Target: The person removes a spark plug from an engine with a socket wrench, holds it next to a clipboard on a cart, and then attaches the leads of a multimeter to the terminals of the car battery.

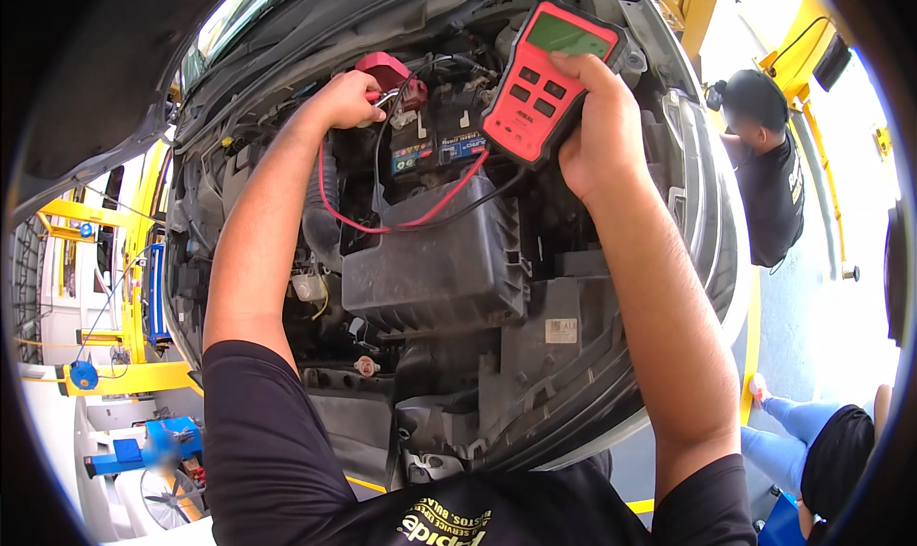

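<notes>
While right fingers point(585, 70) grip, the tester point(537, 85) lies between them.

A black short-sleeved T-shirt point(544, 508) is worn. The left sleeve point(272, 431), loosely cut and softly creased, is ended by a plain hem above the elbow, and the right sleeve point(707, 503) is finished in the same black fabric. The chest is marked by a pale yellowish print point(444, 527), made up of large rounded lettering and smaller lines of capitals, and partly cut off by the lower edge. The left forearm point(263, 221), right forearm point(664, 307), left hand point(346, 102) and right hand point(602, 130) are left bare.
</notes>
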{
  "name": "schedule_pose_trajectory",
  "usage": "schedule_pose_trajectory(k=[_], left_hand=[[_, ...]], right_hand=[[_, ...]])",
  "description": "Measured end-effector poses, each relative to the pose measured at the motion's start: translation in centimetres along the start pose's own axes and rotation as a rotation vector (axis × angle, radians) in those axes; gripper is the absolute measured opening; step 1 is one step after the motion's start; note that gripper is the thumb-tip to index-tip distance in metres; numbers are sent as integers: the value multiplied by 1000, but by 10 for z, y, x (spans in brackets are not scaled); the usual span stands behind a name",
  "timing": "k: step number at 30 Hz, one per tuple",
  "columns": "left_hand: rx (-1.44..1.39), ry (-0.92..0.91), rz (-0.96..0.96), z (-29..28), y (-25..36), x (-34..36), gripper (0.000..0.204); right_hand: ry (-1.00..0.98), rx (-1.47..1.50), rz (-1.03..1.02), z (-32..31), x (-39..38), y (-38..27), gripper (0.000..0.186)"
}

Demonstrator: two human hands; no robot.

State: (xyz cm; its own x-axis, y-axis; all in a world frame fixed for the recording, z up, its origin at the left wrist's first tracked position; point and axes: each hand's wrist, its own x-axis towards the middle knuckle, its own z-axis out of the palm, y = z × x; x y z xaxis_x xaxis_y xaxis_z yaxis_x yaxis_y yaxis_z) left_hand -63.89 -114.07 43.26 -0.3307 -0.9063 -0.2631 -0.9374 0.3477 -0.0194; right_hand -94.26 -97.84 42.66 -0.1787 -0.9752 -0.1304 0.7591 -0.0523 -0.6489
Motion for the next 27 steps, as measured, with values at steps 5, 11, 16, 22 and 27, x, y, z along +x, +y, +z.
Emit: schedule_pose_trajectory(k=[5,11,16,22,27], left_hand=[[166,64,164,5,10,-9,35],[374,58,223,5,16,-10,24],[456,45,181,10,8,-12,23],[336,38,166,15,-1,-12,20],[160,14,140,19,-11,-8,17]], right_hand=[[-7,-4,13,1,0,3,22],[2,-24,34,-3,4,3,24],[-12,-26,30,-2,2,4,24],[16,-51,34,-2,1,3,25],[24,-28,21,-1,1,1,25]])
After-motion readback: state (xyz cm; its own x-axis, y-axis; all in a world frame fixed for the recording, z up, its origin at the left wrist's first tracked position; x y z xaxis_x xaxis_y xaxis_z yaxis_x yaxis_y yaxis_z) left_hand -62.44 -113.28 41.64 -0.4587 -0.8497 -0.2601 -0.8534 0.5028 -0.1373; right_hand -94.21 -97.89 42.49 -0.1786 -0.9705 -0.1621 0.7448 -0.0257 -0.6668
